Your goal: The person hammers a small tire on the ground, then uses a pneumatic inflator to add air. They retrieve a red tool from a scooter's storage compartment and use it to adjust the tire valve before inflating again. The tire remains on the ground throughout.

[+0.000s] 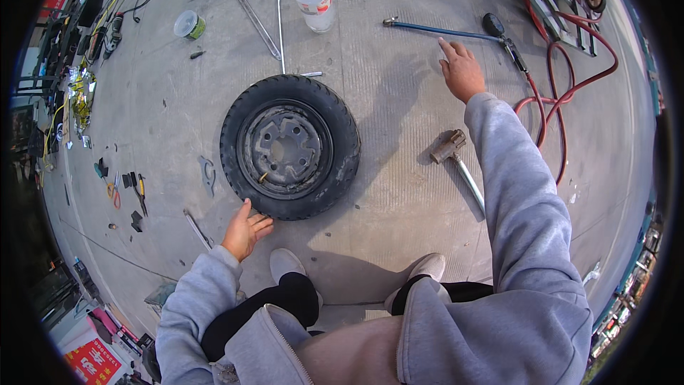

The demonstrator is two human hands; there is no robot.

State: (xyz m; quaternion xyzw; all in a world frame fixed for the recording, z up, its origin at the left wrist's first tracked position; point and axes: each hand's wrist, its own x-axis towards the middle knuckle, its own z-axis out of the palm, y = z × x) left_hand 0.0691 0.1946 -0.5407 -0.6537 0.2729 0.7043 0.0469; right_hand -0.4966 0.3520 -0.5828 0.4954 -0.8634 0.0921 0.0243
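Observation:
A small black tyre (345,146) on a dark steel wheel rim (281,144) lies flat on the concrete in front of me. A brass-coloured valve stem (263,177) sticks up from the rim's near side. My left hand (247,232) is by the tyre's near left edge, fingers apart and nothing in them; whether a fingertip touches the rubber I cannot tell. My right hand (462,69) reaches out to the right with fingers extended and holds nothing. Closest to it is a tyre inflator gauge (493,25) with a blue hose (445,29) and a red air hose (545,114).
A hammer (450,148) lies right of the tyre. Beyond the tyre are a clear bottle (313,1), a plastic tub (189,25) and metal bars (258,25). Pliers (142,192) and a flat grey metal piece (207,175) lie left. A metal frame (541,0) stands far right.

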